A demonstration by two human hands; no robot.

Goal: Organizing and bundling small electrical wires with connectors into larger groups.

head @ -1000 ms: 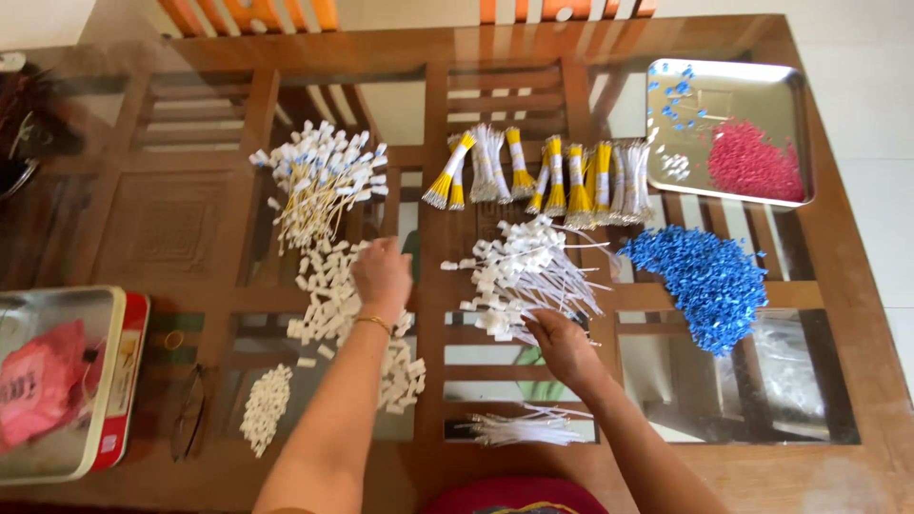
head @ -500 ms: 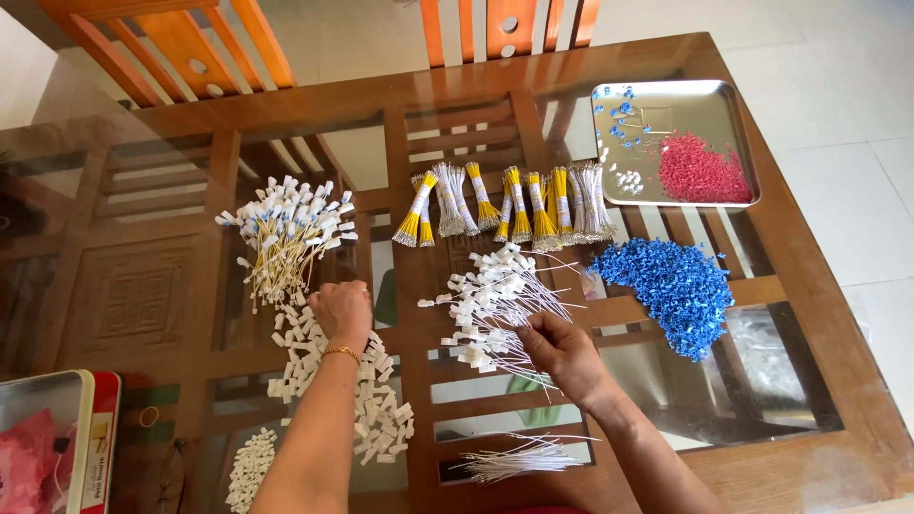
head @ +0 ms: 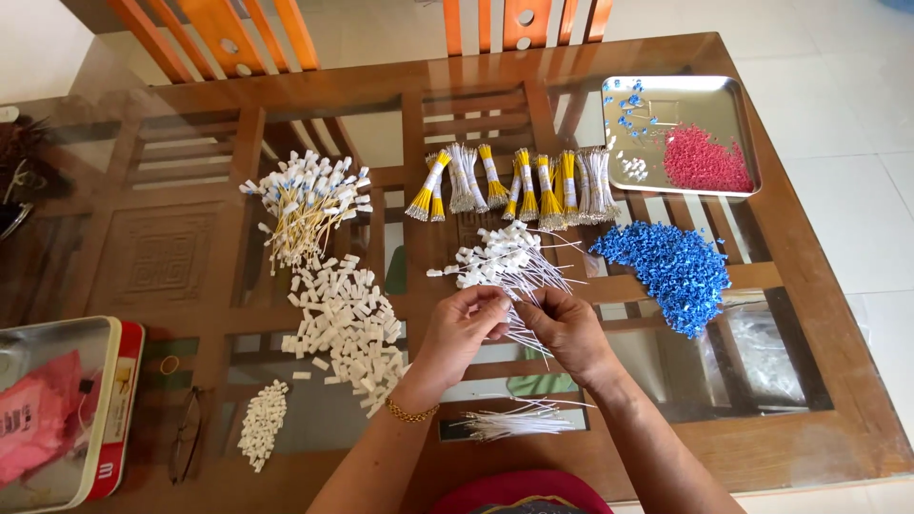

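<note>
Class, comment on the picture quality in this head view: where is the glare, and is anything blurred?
Head view: daylight glares off the glass-topped wooden table and shiny steel tray; both hands, left and right, and the thin white wires look sharp; edges bend slightly.

You have a thin white wire (head: 522, 335) pinched between your fingertips, its strand running down toward five o'clock. At twelve o'clock from it, touching its upper end, lies the loose pile of white wires (head: 505, 265), each tipped with a small white block, blocks mostly toward nine o'clock and bare ends fanning toward three and four o'clock.
</note>
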